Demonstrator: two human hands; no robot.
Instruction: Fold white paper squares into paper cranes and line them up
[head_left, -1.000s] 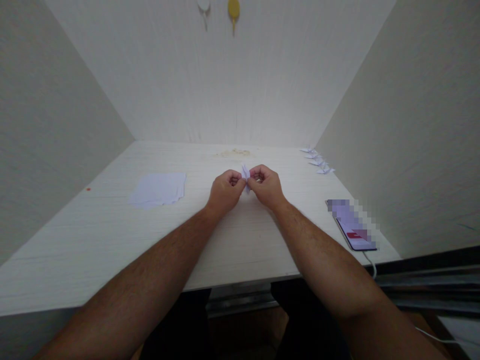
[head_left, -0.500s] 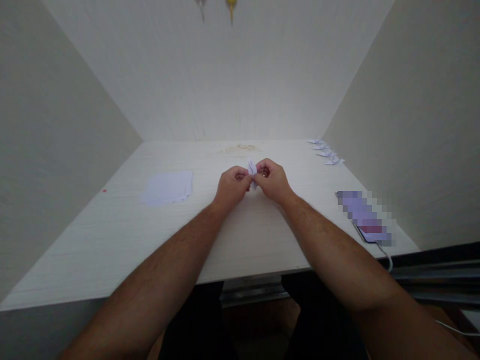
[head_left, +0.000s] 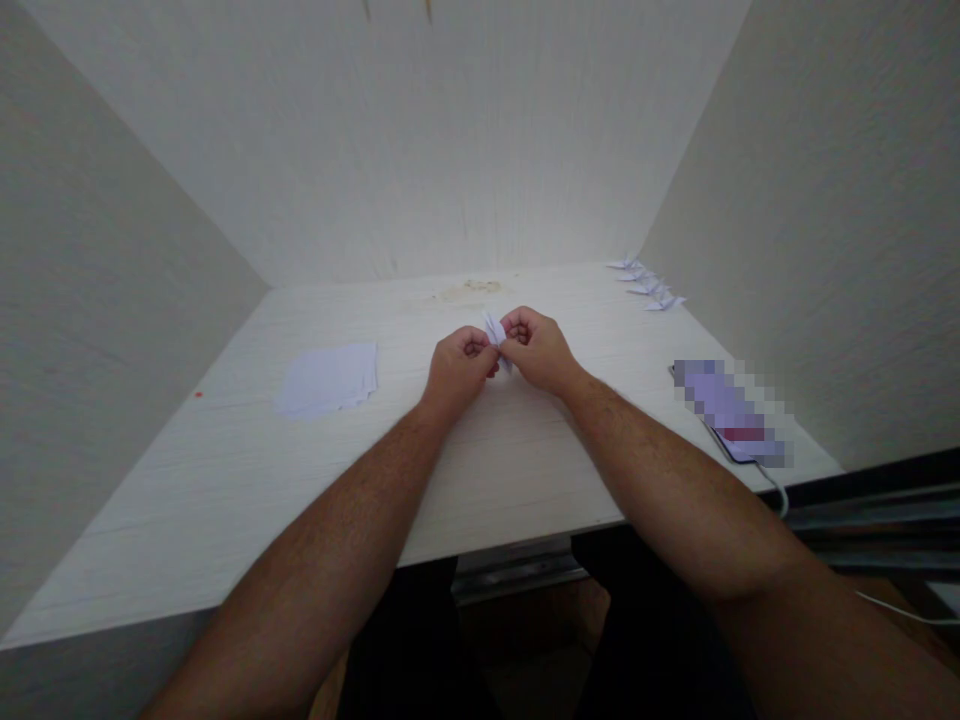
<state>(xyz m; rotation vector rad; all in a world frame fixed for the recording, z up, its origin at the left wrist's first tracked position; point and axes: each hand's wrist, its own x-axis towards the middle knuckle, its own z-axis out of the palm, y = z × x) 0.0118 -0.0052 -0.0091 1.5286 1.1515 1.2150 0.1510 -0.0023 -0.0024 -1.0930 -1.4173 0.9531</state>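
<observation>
A small piece of folded white paper is pinched between my two hands above the middle of the table. My left hand grips its left side with thumb and fingertips, the other fingers curled. From the right, my right hand holds the other side, its thumb close to the left thumb. Pointed layers of the paper stick up past the fingertips, and a bit shows below them. The fingers hide the rest of its folds.
A stack of white paper sheets lies on the left of the white table. Several folded paper figures line the back right edge. A phone with a cable rests at the right. Walls enclose the back and sides.
The camera view has tilted and shifted slightly. Both hands still pinch the folded paper, which now leans more to the left at its top.
</observation>
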